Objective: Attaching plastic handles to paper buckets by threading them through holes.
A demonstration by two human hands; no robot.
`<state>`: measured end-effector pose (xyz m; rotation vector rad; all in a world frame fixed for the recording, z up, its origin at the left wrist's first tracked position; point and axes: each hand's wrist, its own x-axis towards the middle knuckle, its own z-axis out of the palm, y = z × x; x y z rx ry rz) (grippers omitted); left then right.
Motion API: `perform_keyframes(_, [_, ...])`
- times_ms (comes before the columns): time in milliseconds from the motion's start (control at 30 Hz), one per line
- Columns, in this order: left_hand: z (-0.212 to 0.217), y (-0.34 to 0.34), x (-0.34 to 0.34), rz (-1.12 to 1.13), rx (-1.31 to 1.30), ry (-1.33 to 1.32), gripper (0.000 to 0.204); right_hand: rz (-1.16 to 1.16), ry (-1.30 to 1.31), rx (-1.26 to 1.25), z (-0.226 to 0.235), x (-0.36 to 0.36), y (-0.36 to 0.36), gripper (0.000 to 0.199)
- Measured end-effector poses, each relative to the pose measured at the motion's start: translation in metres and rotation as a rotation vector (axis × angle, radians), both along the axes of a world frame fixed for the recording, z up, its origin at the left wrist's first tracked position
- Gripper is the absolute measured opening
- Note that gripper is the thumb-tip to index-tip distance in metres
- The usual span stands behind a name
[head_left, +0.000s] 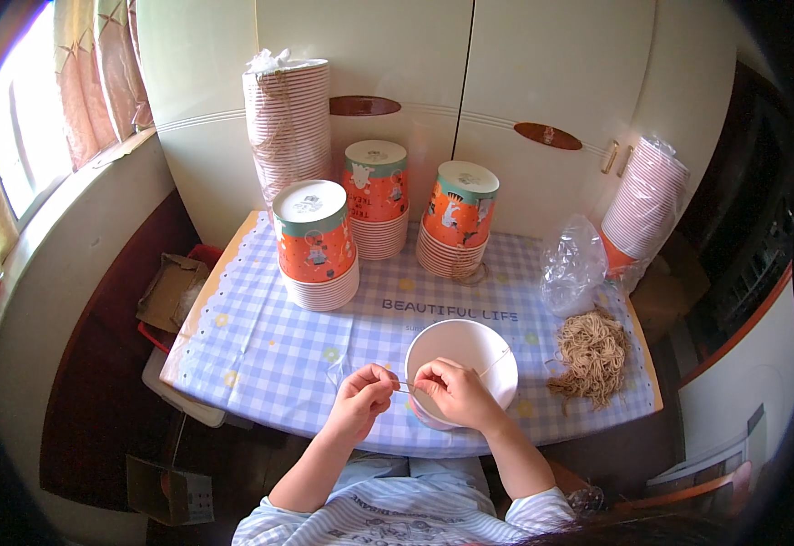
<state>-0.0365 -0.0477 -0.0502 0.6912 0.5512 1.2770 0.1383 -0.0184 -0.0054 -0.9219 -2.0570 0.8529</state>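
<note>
A white paper cup (pixel 466 355) lies open toward me on the checked tablecloth (pixel 260 337). My right hand (pixel 456 393) rests on its near rim and pinches a thin tan string (pixel 403 388). My left hand (pixel 365 398), just left of the cup, pinches the other end of that string. The string runs taut between both hands and a strand crosses the cup's mouth to the right rim.
Three stacks of upturned orange paper cups (pixel 317 244) (pixel 377 196) (pixel 456 227) stand behind. A tall wrapped cup stack (pixel 286 123) leans on the cupboard, another (pixel 642 205) at right. A pile of tan strings (pixel 590 355) and a clear plastic bag (pixel 571 264) lie right.
</note>
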Motion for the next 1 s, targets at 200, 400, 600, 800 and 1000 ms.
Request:
perform_keyframes(200, [0.003, -0.002, -0.002, -0.072, -0.007, 0.244, 0.003, -0.03, 0.002, -0.007, 0.003, 0.0, -0.001, 0.006])
perform_keyframes(400, [-0.001, 0.001, 0.007, 0.09, 0.206, 0.622, 0.011, -0.011, 0.029, -0.015, 0.001, 0.0, 0.001, 0.007])
perform_keyframes(600, [0.0, 0.003, 0.013, 0.179, 0.246, 0.599, 0.01, -0.017, 0.047, -0.029, 0.002, 0.0, 0.0, 0.009])
perform_keyframes(800, [-0.002, 0.003, 0.015, 0.284, 0.26, 0.601, 0.008, -0.024, 0.028, -0.039, -0.001, 0.001, 0.0, 0.008])
perform_keyframes(1000, [0.002, 0.002, 0.014, 0.294, 0.23, 0.561, 0.005, -0.023, -0.002, -0.042, -0.002, 0.002, 0.0, 0.008])
